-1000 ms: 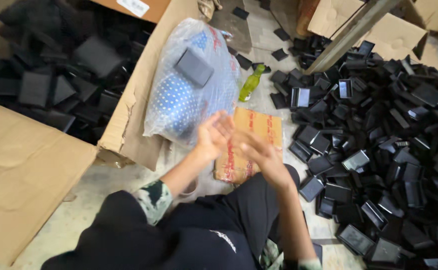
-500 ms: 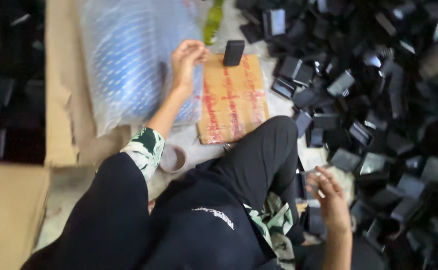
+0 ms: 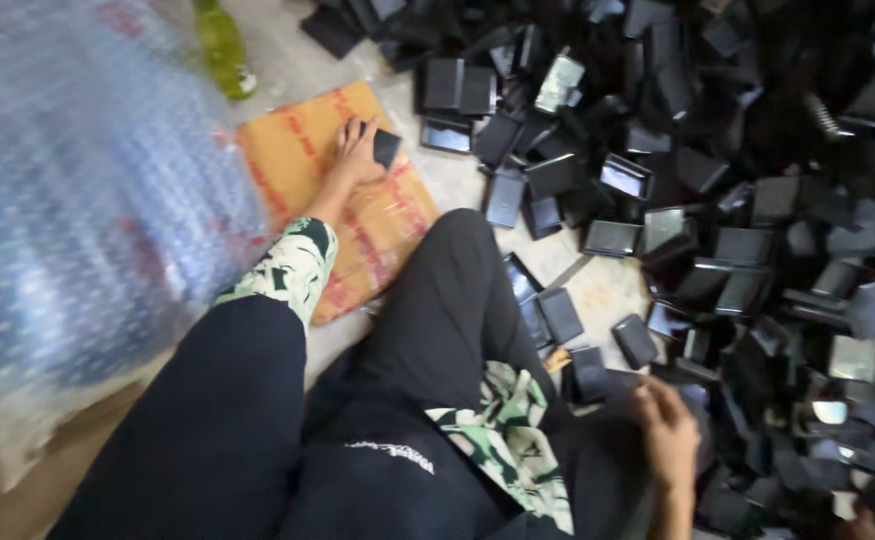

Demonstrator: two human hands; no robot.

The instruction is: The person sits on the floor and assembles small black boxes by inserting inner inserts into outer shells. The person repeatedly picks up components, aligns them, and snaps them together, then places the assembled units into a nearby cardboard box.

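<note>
On cardboard sheet (image 3: 307, 160), left hand (image 3: 357, 150) holding small black case (image 3: 386, 147), right hand (image 3: 669, 435) at pile (image 3: 757, 200)

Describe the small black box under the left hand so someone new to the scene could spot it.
Find the flat orange cardboard sheet on the floor, left of the big pile of black boxes. The left hand rests on it; the small black box sits at its fingers, the only box on the cardboard, apart from the pile.

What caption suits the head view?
Left hand holds a small black box over orange cardboard; right hand reaches the black-box pile.
</note>
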